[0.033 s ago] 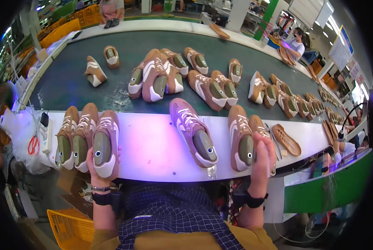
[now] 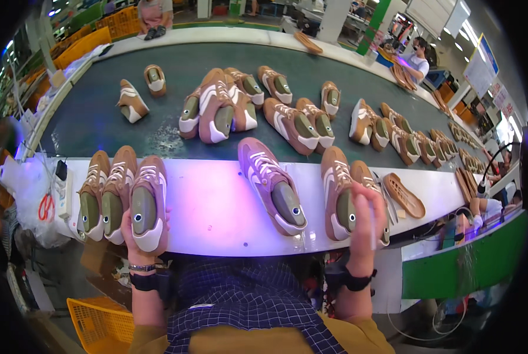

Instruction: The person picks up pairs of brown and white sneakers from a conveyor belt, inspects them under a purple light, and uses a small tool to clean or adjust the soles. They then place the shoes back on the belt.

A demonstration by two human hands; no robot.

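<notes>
The brown shoe with white laces and a white heel [image 2: 149,172] stands at the near left of the white worktop [image 2: 199,218], gripped around its heel end by the left hand [image 2: 129,237]. The right hand [image 2: 367,219] has its fingers bent together over the near right edge, in front of a similar brown shoe [image 2: 361,171]; a slender pale stick seems to lie along it, but I cannot tell whether it is gripped. As far as shows, the shoes look largely assembled, laced and soled, while an olive plastic last [image 2: 144,206] remains inside the left-hand one; which shoes are finished cannot be judged. A loose tan sole [image 2: 406,196] lies farther right, not joined to any upper. Lettering on the pale wall sheets [image 2: 479,72] at far right is too small to read; the dark blue checked apron [image 2: 240,312] bears an illegible white tag [image 2: 202,306].
</notes>
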